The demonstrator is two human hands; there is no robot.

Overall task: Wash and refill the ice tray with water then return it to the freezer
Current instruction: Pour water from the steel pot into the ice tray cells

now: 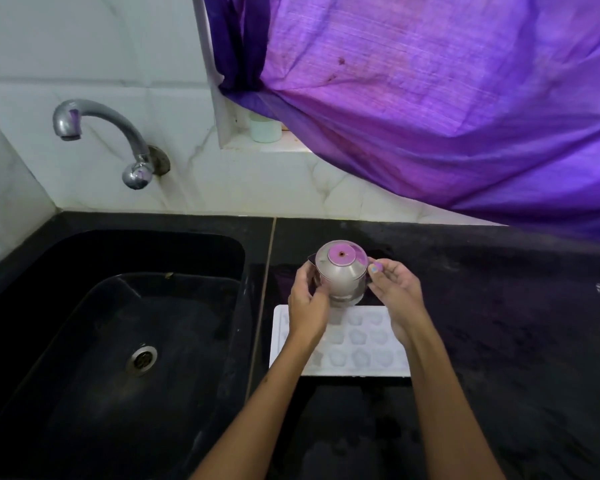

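A white ice tray (361, 358) with several shaped cells lies flat on the black counter, right of the sink. Above its far edge I hold a shiny steel pot (340, 271) with a lid. My left hand (307, 306) grips its left side, fingers curled round the body. My right hand (394, 299) holds the right side, thumb near the lid's rim. The pot hides part of the tray's far row. Whether the cells hold water I cannot tell.
A black sink (125, 341) with a steel drain (141, 360) fills the left. A chrome tap (101, 133) juts from the tiled wall above it, not running. A purple curtain (430, 98) hangs over the counter (516, 323) at the right. A pale cup (265, 128) stands on the ledge.
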